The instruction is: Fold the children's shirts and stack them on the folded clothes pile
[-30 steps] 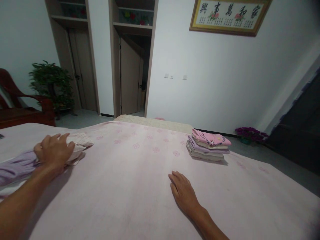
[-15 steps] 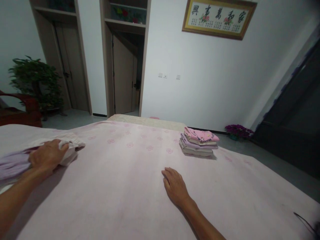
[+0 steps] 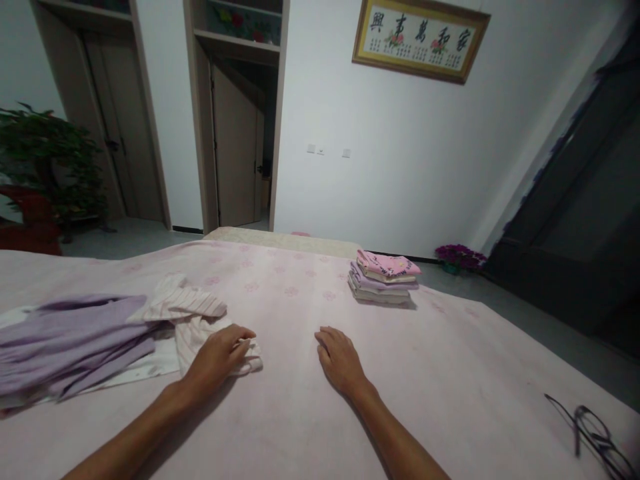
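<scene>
My left hand (image 3: 220, 353) is closed on a cream striped garment (image 3: 187, 310), gripping its right end near the middle of the bed. The rest of that garment trails left over a loose heap with a purple garment (image 3: 95, 340) and a white piece (image 3: 160, 360) under it. My right hand (image 3: 340, 357) rests palm down on the pink flowered sheet (image 3: 290, 413), fingers stretched out and holding nothing. Beyond it stands a neat stack of folded clothes (image 3: 383, 283), pink on top with purple and white layers below.
Black-framed glasses (image 3: 590, 427) lie at the right on the bed. Past the bed are a half-open door (image 3: 237, 147), a wall with a framed calligraphy picture (image 3: 420, 40), a potted plant (image 3: 50, 160), and purple flowers (image 3: 460, 257) on the floor.
My left hand has moved right, pulling the striped garment from the heap toward the middle. The right hand has stayed nearly in place. The view has shifted right, showing more of the glasses.
</scene>
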Motion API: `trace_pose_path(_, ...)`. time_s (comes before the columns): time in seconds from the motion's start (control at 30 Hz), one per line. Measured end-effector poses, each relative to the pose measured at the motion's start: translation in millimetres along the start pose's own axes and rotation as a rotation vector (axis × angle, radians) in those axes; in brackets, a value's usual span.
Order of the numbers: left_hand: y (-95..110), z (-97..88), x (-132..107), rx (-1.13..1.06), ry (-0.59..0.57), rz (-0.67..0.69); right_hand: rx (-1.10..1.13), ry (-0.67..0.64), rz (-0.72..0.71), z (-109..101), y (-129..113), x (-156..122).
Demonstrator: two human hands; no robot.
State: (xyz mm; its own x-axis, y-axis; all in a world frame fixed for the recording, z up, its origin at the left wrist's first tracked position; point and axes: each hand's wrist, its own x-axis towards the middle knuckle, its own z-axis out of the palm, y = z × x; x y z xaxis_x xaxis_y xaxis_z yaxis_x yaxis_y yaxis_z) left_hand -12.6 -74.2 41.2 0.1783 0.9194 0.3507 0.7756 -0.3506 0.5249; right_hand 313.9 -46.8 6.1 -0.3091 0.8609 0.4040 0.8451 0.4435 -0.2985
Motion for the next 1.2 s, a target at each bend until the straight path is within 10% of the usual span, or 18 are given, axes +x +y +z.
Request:
trace_pose_path(0.2, -29, -15.3, -1, 0.468, 0.323, -0.132, 0.016, 0.007, 0.003, -1, -3, -1)
trace_pose_path(0.33, -50, -19.9, -11, 0.605, 0.303, -0.355, 0.01, 0.021, 0.012, -2, -5, -1)
trace_pose_path(0.83, -81, -29.0, -17, 0.108, 0.392, -0.585, -0.032, 0.048, 0.043, -4, -11, -1)
trace_pose_path(1.07, -24, -35.2, 3, -0.581, 0.537, -0.586, -0.024, 0.061, 0.045, -5, -11, -1)
trace_pose_path(1.2, 40, -7.7, -3, -0.645, 0.172, -0.221, -0.021, 0.064, 0.05, -4, -10, -1)
